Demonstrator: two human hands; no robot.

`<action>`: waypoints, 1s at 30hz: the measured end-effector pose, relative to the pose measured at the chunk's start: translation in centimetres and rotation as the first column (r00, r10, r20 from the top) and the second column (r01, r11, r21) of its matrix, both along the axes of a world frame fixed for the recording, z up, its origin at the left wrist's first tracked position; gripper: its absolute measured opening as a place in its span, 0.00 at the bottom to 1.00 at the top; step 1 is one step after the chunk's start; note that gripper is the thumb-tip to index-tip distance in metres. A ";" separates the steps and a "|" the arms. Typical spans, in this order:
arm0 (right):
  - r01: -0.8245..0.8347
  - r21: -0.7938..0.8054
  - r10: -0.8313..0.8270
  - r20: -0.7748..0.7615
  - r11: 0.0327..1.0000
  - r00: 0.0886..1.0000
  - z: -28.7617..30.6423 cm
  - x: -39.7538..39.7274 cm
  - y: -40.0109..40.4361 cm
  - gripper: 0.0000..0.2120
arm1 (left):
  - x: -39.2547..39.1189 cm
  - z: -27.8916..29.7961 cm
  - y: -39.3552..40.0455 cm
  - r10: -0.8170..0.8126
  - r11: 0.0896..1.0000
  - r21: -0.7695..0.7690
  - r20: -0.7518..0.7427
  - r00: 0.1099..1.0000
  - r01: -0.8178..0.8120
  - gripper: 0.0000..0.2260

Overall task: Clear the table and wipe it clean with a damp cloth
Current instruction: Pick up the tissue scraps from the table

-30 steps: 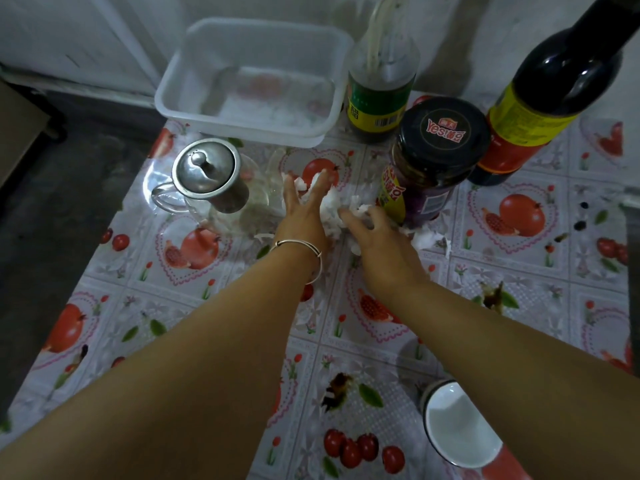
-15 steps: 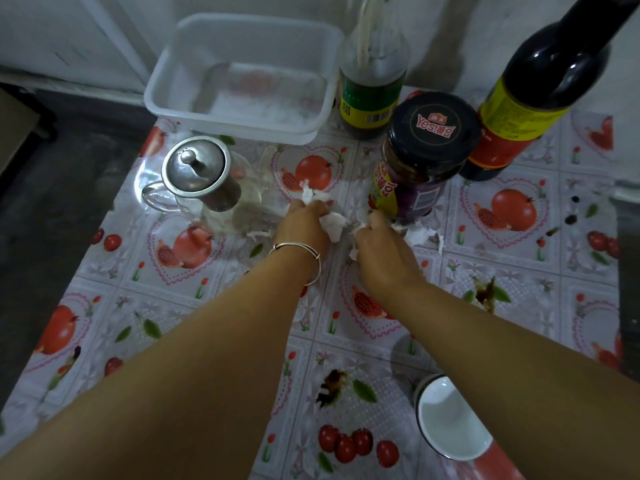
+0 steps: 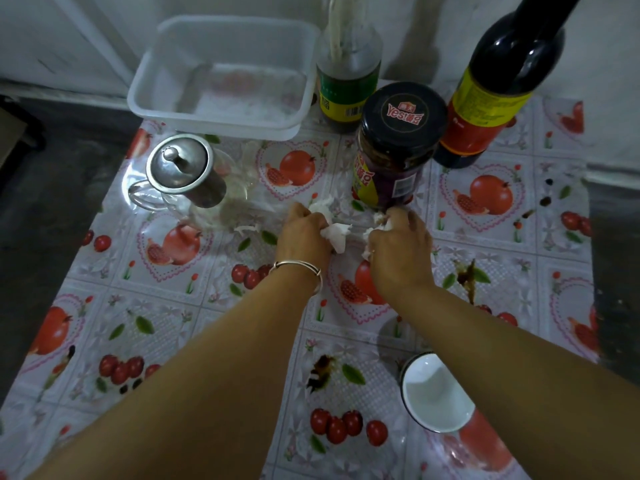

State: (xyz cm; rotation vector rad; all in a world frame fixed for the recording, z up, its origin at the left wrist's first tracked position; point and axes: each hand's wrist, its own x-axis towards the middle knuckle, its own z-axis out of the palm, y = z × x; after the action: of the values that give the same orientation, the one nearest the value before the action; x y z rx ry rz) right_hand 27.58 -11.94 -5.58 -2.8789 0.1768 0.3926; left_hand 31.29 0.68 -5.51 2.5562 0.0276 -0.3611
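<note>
Both my hands are down at the middle of the frame. My left hand (image 3: pixel 303 233) has its fingers curled round a wad of white tissue scraps (image 3: pixel 334 233), and my right hand (image 3: pixel 398 244) is clenched on more of the same white scraps, bits poking out between the fingers. One loose shred (image 3: pixel 246 229) lies on the tablecloth (image 3: pixel 145 323) just left of my left hand.

Open room is in the lower left of the frame, where the fruit-print cloth runs bare to the table's left edge and dark floor beyond. The right edge drops off at the right side of the frame.

Straight above my right hand the dark-lidded jar (image 3: pixel 394 150) stands very near my knuckles. Behind it, a green-labelled bottle (image 3: pixel 348 81) and a tall dark bottle (image 3: pixel 498 84) against the wall. Upper left, a clear plastic tub (image 3: pixel 221 74) overhangs the far edge. A glass teapot with a steel lid (image 3: pixel 183 174) sits left of my left hand. A white cup (image 3: pixel 434 393) sits lower right, partly under my right forearm. Dark stains (image 3: pixel 320 372) mark the cloth near it.
</note>
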 end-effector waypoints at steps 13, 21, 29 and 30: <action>-0.132 0.249 0.126 0.043 0.959 0.991 -0.3 1.4 4.2 0.11 | -1.1 1.1 4.0 0.287 0.951 -0.127 0.013 0.958 -0.283 0.24; -0.217 0.091 0.202 0.145 0.972 0.968 -0.4 2.4 6.8 0.08 | -1.1 0.2 5.9 0.259 0.965 -0.022 -0.088 0.962 -0.261 0.30; -0.150 0.079 0.150 0.005 0.986 0.989 0.5 1.5 5.9 0.19 | -0.9 0.9 5.6 0.271 0.963 0.032 -0.132 0.954 -0.269 0.16; -0.123 0.080 0.124 -0.002 0.989 0.992 0.7 1.4 5.7 0.20 | -0.9 0.7 5.3 0.252 0.968 0.023 -0.138 0.958 -0.251 0.14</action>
State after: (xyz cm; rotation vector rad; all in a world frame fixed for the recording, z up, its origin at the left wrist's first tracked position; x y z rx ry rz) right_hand 28.99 -6.26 -4.91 -2.8180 -0.0165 0.4217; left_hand 30.41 5.97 -4.82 2.4884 0.4032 -0.4394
